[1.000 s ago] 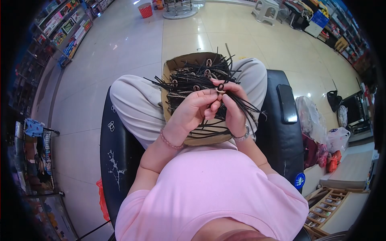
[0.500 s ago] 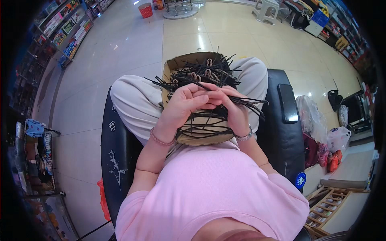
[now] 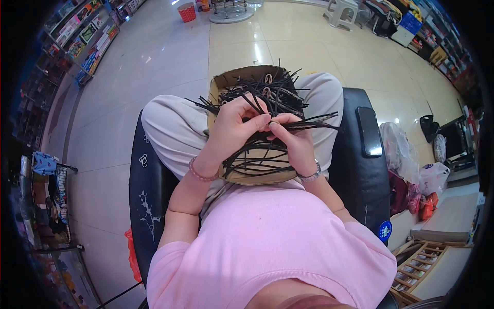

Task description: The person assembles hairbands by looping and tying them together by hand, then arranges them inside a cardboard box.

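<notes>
Over a cardboard box (image 3: 220, 82) on my lap, both hands meet with fingertips almost touching. My left hand (image 3: 235, 126) is closed in a pinch, with black cords poking up between its fingers. A bundle of thin black cords (image 3: 320, 121) is gripped by my right hand (image 3: 297, 141), their loose ends fanning out to the right. Exactly what lies between the fingertips is too small to make out. Behind the hands, the box holds a pile of black cords (image 3: 280, 95) with several small oval pieces among them. More black cords (image 3: 257, 164) lie across its near side.
I sit in a black armchair, and a phone (image 3: 369, 132) lies on its right armrest (image 3: 355, 190). Rubber bands (image 3: 143, 161) rest on the left armrest. Plastic bags (image 3: 433, 177) stand on the floor at right. Shelves (image 3: 85, 38), a red bin (image 3: 186, 13) and a white stool (image 3: 341, 13) are farther off.
My hands have drawn slightly apart from their overlapped pose into two pinches. The left fingers have curled upward with cords between them, and the cord ends at right have swung up.
</notes>
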A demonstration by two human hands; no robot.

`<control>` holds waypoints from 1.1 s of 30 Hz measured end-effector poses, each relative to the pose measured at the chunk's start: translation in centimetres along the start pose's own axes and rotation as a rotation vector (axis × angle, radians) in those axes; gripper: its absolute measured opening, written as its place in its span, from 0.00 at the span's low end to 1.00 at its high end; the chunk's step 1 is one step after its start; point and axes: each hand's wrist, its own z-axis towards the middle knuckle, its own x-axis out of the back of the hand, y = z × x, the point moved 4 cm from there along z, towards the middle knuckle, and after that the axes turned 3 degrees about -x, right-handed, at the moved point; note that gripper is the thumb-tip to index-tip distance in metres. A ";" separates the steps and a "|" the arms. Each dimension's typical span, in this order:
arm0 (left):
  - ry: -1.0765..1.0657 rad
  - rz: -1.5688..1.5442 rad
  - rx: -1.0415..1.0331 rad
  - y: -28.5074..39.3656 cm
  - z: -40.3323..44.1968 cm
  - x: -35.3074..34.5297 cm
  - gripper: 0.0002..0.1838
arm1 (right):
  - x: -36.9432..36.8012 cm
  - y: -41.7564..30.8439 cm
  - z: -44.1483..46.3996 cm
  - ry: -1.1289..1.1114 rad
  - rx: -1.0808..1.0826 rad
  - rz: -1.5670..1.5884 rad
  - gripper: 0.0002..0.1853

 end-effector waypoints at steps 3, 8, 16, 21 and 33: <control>-0.002 0.193 -0.113 1.4 -0.3 -0.5 0.04 | -0.3 0.1 -0.2 0.040 0.000 0.119 0.07; 0.007 0.041 -0.189 1.1 0.1 -1.2 0.07 | -0.7 0.0 -0.6 0.085 0.038 0.243 0.08; 0.081 0.264 -0.262 0.9 -0.8 -1.9 0.12 | -0.5 0.6 -1.0 0.153 0.125 0.263 0.10; 0.098 0.315 -0.363 0.6 -1.4 -2.1 0.13 | -0.4 1.0 -1.3 0.162 0.137 0.263 0.11; 0.047 0.406 -0.379 2.2 -1.0 -1.0 0.09 | 0.8 -0.6 -0.1 0.017 0.211 -0.129 0.10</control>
